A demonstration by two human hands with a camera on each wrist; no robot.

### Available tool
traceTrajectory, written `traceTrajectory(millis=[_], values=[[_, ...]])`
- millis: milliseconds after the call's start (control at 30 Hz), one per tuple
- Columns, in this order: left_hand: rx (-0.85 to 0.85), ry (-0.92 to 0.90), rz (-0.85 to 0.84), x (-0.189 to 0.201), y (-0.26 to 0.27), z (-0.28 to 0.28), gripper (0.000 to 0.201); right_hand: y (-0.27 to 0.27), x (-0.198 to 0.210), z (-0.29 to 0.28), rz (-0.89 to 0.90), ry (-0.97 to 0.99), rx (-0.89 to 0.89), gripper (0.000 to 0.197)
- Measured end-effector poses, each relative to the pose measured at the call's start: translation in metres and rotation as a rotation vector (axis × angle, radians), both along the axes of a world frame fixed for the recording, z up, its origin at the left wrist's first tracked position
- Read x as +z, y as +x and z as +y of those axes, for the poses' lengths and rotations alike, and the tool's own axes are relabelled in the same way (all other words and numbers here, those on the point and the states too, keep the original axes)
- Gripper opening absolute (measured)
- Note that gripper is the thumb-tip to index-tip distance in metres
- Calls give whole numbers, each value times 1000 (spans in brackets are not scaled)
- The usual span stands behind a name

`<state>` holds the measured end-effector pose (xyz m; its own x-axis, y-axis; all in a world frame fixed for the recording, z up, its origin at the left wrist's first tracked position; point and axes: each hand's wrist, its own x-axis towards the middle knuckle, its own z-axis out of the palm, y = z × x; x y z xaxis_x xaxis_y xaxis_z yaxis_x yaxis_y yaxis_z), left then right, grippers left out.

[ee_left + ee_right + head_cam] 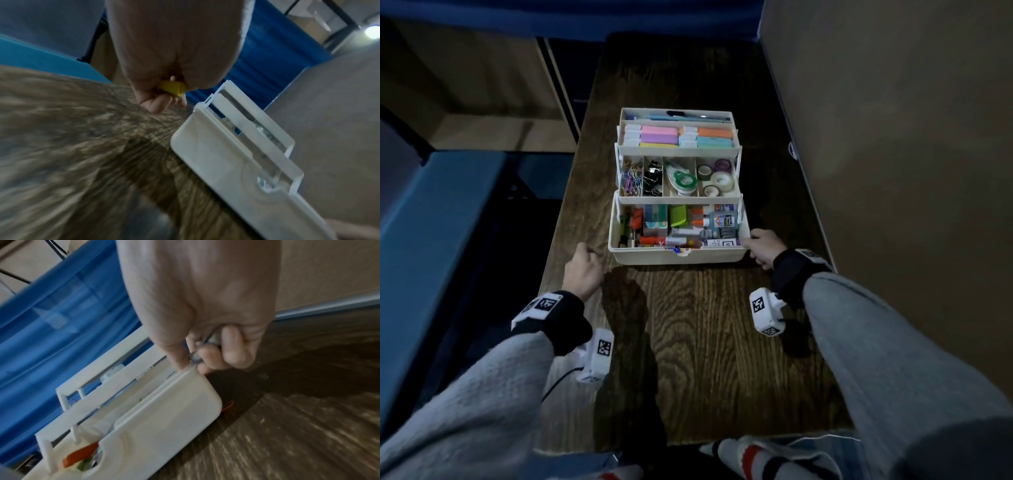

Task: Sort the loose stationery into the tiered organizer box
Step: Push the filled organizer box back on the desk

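Observation:
The cream tiered organizer box (678, 257) stands open in the middle of the wood table, its three tiers stepped back and filled with stationery. My left hand (585, 269) hovers just left of the box's front corner. Its fingers curl round a small yellow item (173, 88), mostly hidden in the fist (164, 99). My right hand (761, 247) is at the box's front right corner (185, 386). It pinches a small clear-and-blue item (194, 357) in its curled fingers, and its thumb touches the rim. What either item is I cannot tell.
A small orange thing (228, 407) lies on the table against the box's right side. A brown wall (893, 137) runs close along the table's right edge. A blue surface (431, 240) lies to the left. Bare wood (705, 342) stretches between the box and me.

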<state>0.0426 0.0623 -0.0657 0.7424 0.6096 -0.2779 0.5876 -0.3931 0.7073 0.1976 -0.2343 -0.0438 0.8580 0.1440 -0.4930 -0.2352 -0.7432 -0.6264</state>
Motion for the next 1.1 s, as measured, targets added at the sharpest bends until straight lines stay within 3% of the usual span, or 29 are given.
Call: traceTrajectory(millis=[67, 133, 300, 400, 533, 733, 967, 1100], values=[[40, -30, 10, 7, 20, 1, 36, 2, -2, 0, -74, -33, 11, 9], [-28, 2, 80, 13, 37, 2, 52, 2, -3, -1, -110, -52, 40, 9], [-233, 240, 242, 11, 48, 11, 32, -3, -9, -8, -8, 123, 28, 12], [-266, 279, 282, 7, 40, 20, 27, -4, -10, -24, 42, 268, -76, 20], [-251, 286, 288, 5, 14, 33, 21, -4, -30, -47, -144, 38, -215, 19], [-201, 253, 270, 5, -25, 38, 16, -16, -57, -22, -117, -9, -67, 35], [-189, 251, 246, 9, -34, 35, 14, -9, -61, -8, -228, -120, -35, 7], [-208, 256, 265, 12, -33, 34, 13, -5, -56, -1, -152, -252, 75, 14]])
